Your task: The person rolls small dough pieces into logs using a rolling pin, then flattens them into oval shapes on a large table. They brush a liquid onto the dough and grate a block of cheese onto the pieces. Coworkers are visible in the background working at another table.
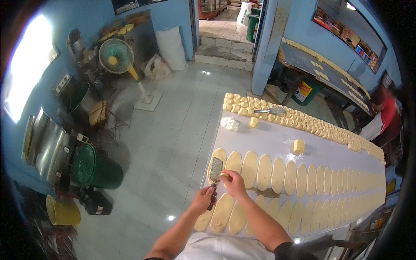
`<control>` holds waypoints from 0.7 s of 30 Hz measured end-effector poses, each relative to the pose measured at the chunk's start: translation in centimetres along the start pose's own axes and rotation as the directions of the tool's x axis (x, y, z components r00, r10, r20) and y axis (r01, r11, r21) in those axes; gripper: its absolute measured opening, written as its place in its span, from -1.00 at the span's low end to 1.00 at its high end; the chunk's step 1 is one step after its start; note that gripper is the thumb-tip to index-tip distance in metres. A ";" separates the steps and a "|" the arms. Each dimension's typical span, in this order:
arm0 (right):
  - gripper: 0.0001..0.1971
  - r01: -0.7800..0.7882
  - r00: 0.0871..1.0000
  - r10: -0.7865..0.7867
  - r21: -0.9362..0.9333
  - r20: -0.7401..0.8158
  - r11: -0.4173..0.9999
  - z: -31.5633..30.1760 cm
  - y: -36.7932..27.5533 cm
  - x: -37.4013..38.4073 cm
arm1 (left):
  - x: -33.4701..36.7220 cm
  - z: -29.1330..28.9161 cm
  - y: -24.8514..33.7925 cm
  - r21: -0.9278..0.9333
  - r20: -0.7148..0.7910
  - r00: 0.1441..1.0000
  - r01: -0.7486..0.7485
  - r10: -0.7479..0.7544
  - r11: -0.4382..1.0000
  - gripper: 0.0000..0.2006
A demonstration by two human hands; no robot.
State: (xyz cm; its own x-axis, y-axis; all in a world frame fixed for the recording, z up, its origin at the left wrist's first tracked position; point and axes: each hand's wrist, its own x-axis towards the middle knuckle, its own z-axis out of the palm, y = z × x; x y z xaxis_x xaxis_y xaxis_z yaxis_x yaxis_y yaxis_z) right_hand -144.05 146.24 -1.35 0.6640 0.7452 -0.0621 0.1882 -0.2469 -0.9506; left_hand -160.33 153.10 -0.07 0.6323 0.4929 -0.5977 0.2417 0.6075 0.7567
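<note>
My left hand point(203, 200) grips the dark handle of a small metal hand grater point(216, 170), held upright over the near-left end of the table. My right hand point(234, 184) pinches a small yellow block point(224, 175) against the grater's face. Below them lie two rows of flat oval dough pieces point(264, 171) on the white table point(268, 141). A bigger yellow block point(297, 147) stands alone further out on the table.
Many small dough balls point(303, 121) line the far edge, with a metal scraper point(272, 111) on them and a white lump point(229, 124) nearby. A green bin point(93, 167), a standing fan point(116, 56) and sacks stand on the tiled floor at left. A person in red point(385, 110) works at right.
</note>
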 end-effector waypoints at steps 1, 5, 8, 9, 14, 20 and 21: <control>-0.73 0.003 1.000 -0.003 -0.027 0.013 1.000 0.6 0.4 0.2 | 0.1 0.0 -0.3 -0.006 0.003 1.000 -0.008 0.008 1.000 -0.73; -0.74 -0.056 0.998 0.057 -0.020 0.028 0.998 2.3 0.5 -0.1 | 0.3 -0.3 -1.2 -0.048 0.015 0.999 -0.033 0.033 0.998 -0.74; -0.74 -0.026 0.995 0.025 -0.001 -0.092 1.000 2.0 0.1 -0.3 | -0.1 -0.1 -0.2 -0.011 0.000 1.000 -0.023 0.023 1.000 -0.76; -0.73 -0.027 0.995 0.031 0.048 -0.097 0.998 1.6 -0.2 -0.2 | -0.3 0.0 0.2 0.013 -0.011 1.000 -0.019 0.019 1.000 -0.75; -0.73 -0.011 0.995 0.026 0.151 -0.094 0.989 -1.1 -0.8 0.7 | 1.0 -0.6 0.4 0.113 0.020 0.997 -0.081 0.079 0.990 -0.74; -0.73 -0.049 0.999 0.049 0.028 0.000 0.998 0.5 -0.9 0.9 | 1.3 -0.6 1.7 0.302 -0.026 0.997 -0.061 0.072 0.952 -0.74; -0.73 -0.033 0.999 0.033 -0.008 0.010 0.999 1.1 -0.6 0.9 | 0.9 -0.5 2.3 0.329 -0.042 0.997 -0.047 0.064 0.943 -0.74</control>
State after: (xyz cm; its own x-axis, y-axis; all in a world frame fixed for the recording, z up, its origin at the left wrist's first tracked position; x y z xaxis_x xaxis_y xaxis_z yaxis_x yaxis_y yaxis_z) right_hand -144.32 147.75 -1.14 0.6626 0.7427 -0.0968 0.1721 -0.2768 -0.9454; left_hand -159.59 155.25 0.99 0.6152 0.5563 -0.5586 0.4408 0.3448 0.8288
